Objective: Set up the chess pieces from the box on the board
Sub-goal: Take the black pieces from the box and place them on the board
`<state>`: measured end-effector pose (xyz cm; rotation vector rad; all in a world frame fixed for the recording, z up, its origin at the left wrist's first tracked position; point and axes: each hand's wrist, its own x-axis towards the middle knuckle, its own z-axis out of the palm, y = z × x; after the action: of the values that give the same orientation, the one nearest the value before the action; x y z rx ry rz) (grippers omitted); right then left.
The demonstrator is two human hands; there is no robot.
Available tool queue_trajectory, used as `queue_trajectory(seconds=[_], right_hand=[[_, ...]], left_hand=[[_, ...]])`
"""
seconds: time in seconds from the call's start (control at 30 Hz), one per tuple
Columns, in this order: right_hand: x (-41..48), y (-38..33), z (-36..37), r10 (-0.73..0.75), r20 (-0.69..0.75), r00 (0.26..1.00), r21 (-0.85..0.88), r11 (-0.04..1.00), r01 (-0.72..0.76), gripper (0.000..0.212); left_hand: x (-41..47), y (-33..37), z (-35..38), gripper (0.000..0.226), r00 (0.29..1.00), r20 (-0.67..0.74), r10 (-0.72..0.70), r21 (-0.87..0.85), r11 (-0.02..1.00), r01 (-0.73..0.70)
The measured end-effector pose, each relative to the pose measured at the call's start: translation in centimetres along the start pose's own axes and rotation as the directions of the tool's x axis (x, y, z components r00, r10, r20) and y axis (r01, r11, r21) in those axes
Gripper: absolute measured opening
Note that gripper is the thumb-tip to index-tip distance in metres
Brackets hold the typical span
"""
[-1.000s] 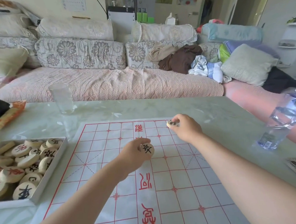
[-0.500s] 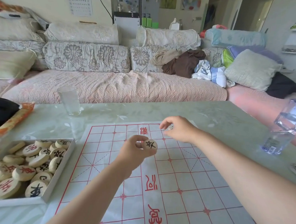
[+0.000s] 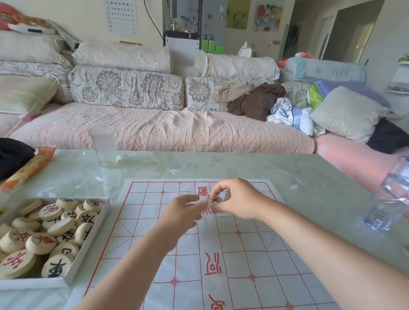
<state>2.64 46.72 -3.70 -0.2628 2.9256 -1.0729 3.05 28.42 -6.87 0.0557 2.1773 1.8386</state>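
A white paper chess board (image 3: 255,257) with a red grid lies on the table in front of me. At its left stands a white box (image 3: 90,245) with several round cream pieces marked in red or black. Above the far middle of the board my left hand (image 3: 183,213) and my right hand (image 3: 239,200) meet on one cream chess piece (image 3: 215,199) with a black character. Fingertips of both hands pinch it, the left from the left side, the right from above and the right. No other piece shows on the board.
An empty glass (image 3: 103,146) stands at the table's far edge. At the far left lie an orange snack packet (image 3: 28,168) and a black bag (image 3: 2,157). A clear water bottle (image 3: 397,191) leans at the right edge. A sofa lies beyond.
My right hand has come back from the board's far edge to the piece in my left hand and taken hold of it. The piece it held a second ago is out of sight.
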Motion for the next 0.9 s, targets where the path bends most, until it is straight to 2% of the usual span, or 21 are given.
queue_trajectory(seconds=[0.03, 0.07, 0.1, 0.13, 0.17, 0.2, 0.3, 0.5, 0.73, 0.8, 0.9], right_hand=[[0.5, 0.8, 0.1, 0.023, -0.059, 0.998, -0.018, 1.000, -0.024, 0.021], [1.1, 1.6, 0.1, 0.056, -0.129, 0.990, -0.045, 0.997, -0.062, 0.022], [1.7, 2.5, 0.1, 0.097, -0.188, 0.977, -0.076, 0.991, -0.113, 0.024], [2.3, 3.2, 0.2, 0.140, -0.231, 0.963, -0.102, 0.981, -0.167, 0.025], [2.9, 3.9, 0.3, 0.177, -0.256, 0.950, -0.129, 0.968, -0.215, 0.025], [3.6, 4.6, 0.4, 0.200, -0.270, 0.942, -0.160, 0.955, -0.249, 0.025], [5.9, 6.0, 0.7, 0.216, -0.305, 0.927, -0.221, 0.931, -0.290, 0.022], [10.0, 6.7, 1.4, 0.133, -0.400, 0.907, -0.376, 0.879, -0.294, 0.018], [11.0, 6.5, 1.8, 0.185, -0.302, 0.935, -0.456, 0.833, -0.312, 0.020], [10.7, 5.6, 1.7, 0.165, -0.305, 0.938, -0.475, 0.827, -0.299, 0.017], [10.0, 3.2, 2.1, 0.081, -0.293, 0.953, -0.428, 0.880, -0.206, 0.011]], left_hand=[[0.2, -0.2, -0.3, 0.033, 0.995, -0.059, 0.084, 0.273, 0.960, -0.065], [0.5, -0.6, -0.7, 0.035, 0.980, -0.068, 0.184, 0.553, 0.825, -0.117], [0.7, -1.0, -1.0, 0.037, 0.963, -0.032, 0.266, 0.745, 0.649, -0.155], [0.9, -1.4, -1.5, 0.040, 0.951, 0.012, 0.310, 0.839, 0.514, -0.178], [1.0, -1.8, -1.9, 0.043, 0.951, 0.042, 0.308, 0.882, 0.436, -0.180], [1.2, -2.1, -2.4, 0.047, 0.957, 0.055, 0.284, 0.900, 0.402, -0.171], [1.5, -3.0, -3.5, 0.061, 0.972, 0.052, 0.228, 0.928, 0.349, -0.132], [1.9, -3.5, -4.5, 0.064, 0.975, 0.040, 0.221, 0.918, 0.378, -0.123], [2.2, -3.8, -4.8, 0.056, 0.968, 0.029, 0.248, 0.901, 0.413, -0.133], [2.2, -3.8, -4.9, 0.056, 0.966, 0.028, 0.257, 0.896, 0.422, -0.138], [1.8, -3.6, -5.2, 0.054, 0.953, 0.009, 0.302, 0.875, 0.459, -0.154]])
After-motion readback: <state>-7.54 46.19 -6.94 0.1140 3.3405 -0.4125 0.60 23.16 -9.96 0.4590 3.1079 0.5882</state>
